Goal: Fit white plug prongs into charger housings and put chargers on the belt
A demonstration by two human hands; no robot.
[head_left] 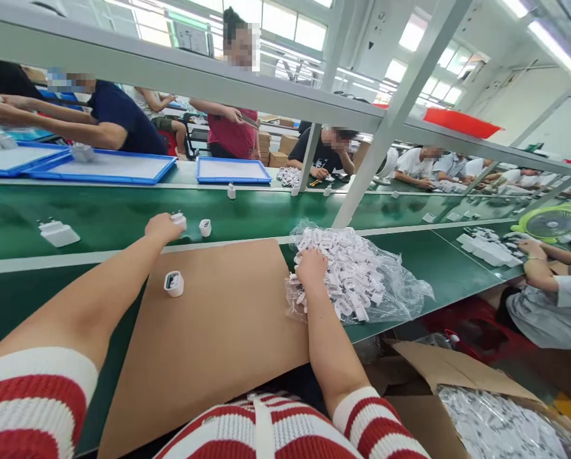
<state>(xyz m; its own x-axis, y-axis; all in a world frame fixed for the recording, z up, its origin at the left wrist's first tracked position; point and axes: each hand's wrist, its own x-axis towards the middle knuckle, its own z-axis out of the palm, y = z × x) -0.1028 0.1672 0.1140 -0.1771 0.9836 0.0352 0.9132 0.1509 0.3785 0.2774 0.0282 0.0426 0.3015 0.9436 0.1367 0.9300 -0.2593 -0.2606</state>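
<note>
Over the green conveyor belt (108,220), my left hand (162,229) has its fingers closed on a white plug adapter (179,221). Just right of it, a white charger housing (205,227) stands on the belt. My right hand (311,266) reaches into the left side of a heap of small white plastic parts (357,274) on a clear bag; its fingers are bent among the parts, and what they hold is too small to name. Another white housing (174,284), its open end showing dark insides, rests on the brown cardboard sheet (223,319) in front of me.
A larger white plug adapter (60,233) lies on the belt at left. Blue-rimmed trays (232,171) stand beyond the belt, below a metal rail. At right are a green fan (550,222), a co-worker and white parts. An open carton (496,421) holds bagged parts at lower right.
</note>
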